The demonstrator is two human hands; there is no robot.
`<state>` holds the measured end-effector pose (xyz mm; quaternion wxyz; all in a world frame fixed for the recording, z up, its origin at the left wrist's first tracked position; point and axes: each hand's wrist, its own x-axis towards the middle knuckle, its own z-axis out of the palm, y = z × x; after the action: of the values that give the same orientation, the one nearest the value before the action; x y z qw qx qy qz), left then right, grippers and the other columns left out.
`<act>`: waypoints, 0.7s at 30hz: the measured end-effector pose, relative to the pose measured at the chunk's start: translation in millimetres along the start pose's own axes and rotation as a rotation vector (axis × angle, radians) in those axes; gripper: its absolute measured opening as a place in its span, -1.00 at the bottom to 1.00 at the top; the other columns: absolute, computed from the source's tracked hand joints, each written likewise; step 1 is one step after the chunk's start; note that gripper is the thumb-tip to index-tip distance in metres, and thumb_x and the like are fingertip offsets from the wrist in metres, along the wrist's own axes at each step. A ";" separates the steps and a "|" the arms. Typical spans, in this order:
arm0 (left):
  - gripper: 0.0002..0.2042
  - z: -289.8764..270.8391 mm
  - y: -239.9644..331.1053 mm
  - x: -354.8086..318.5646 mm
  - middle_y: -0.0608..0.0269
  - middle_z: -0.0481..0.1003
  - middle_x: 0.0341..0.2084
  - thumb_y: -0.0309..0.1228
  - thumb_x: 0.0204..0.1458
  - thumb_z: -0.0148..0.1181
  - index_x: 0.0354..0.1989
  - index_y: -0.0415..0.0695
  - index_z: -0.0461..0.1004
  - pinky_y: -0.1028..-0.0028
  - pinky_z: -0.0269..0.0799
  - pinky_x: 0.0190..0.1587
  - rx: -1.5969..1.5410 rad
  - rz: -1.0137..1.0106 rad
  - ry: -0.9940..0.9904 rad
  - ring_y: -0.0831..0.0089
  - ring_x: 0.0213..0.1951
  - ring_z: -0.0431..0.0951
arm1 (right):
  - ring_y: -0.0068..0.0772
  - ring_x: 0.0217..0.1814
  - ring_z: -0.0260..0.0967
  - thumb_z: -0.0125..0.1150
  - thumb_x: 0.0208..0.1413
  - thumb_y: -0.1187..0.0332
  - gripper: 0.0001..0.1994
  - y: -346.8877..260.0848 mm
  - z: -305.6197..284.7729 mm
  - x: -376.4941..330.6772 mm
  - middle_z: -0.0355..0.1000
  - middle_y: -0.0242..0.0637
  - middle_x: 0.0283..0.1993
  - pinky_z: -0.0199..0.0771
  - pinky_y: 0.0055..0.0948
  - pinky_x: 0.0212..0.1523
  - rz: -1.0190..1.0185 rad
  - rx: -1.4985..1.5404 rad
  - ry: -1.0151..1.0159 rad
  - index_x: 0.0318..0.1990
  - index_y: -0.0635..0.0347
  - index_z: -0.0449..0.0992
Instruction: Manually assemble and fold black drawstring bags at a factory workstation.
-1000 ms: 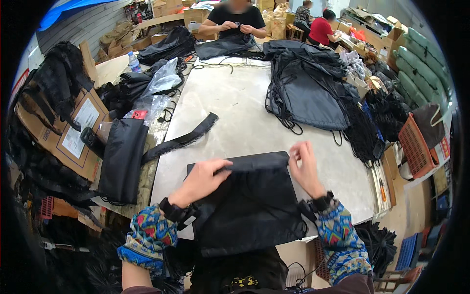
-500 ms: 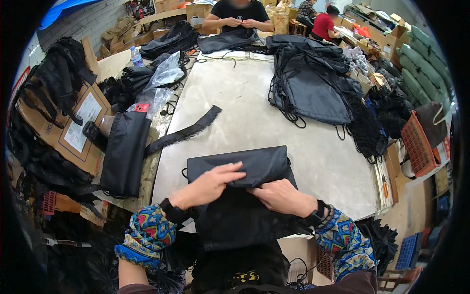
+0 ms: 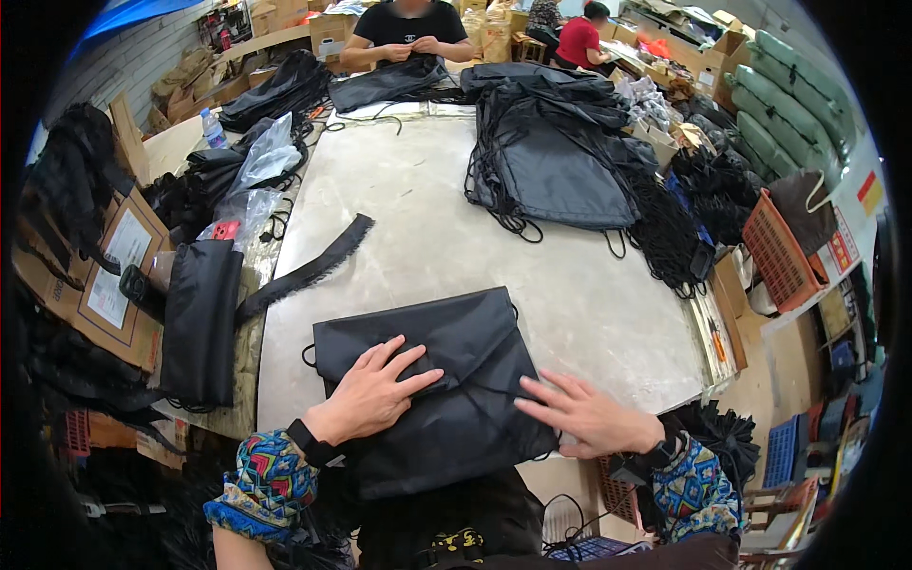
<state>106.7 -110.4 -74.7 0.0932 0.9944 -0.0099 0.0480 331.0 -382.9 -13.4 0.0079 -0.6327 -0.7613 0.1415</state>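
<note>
A black fabric drawstring bag lies at the near edge of the table, its upper part folded over in a flap and a thin cord loop poking out at its left side. Fingers spread, my left hand lies flat on the folded part. Over the bag's right edge is my right hand, open with its fingers apart and holding nothing; whether its fingertips touch the fabric I cannot tell.
Pale table. Stacked black drawstring bags lie far right, cords hanging. To the left are a frayed black strip, a folded black bundle and a cardboard box. An orange-handled tool rests at the right edge. Across sits a person.
My right hand has let go of the bag's folded edge and moved right, its fingers opening. The flap now lies flatter, and my left hand has spread its fingers. The whole view has shifted.
</note>
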 end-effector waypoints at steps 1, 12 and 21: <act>-0.40 0.1 0.2 -2.5 0.18 0.18 0.28 -0.37 -0.02 0.19 0.28 0.27 0.26 0.15 0.06 0.33 0.001 0.017 -0.008 0.05 0.34 0.07 | 0.06 0.45 -0.05 0.32 -0.18 0.25 -0.09 -4.4 -0.8 -0.3 -0.08 -0.17 0.48 0.08 -0.09 0.36 -0.043 -0.098 -0.028 0.41 -0.02 0.02; -0.37 1.8 0.3 -6.4 0.17 0.15 0.30 -0.40 -0.01 0.18 0.30 0.30 0.24 0.12 0.05 0.32 -0.031 0.028 -0.021 0.04 0.35 0.06 | -0.11 0.39 0.14 0.20 -0.08 0.36 -0.40 25.1 26.0 30.4 0.20 -0.17 0.35 0.23 -0.17 0.28 -0.184 0.023 0.427 0.23 0.14 0.33; -0.40 -3.0 -7.7 -10.5 0.11 0.19 0.28 -0.40 0.01 0.17 0.30 0.22 0.26 0.16 0.12 0.30 -0.027 0.062 0.000 0.03 0.33 0.12 | -0.13 0.30 0.30 0.11 0.04 0.45 -0.58 33.9 32.7 80.4 0.40 -0.09 0.19 0.23 -0.27 0.29 -0.155 1.057 0.305 0.11 0.22 0.43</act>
<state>96.2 -102.1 -74.1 0.1053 0.9923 -0.0414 0.0505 341.4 -306.6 -65.9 0.4449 -0.4983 -0.6211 0.4099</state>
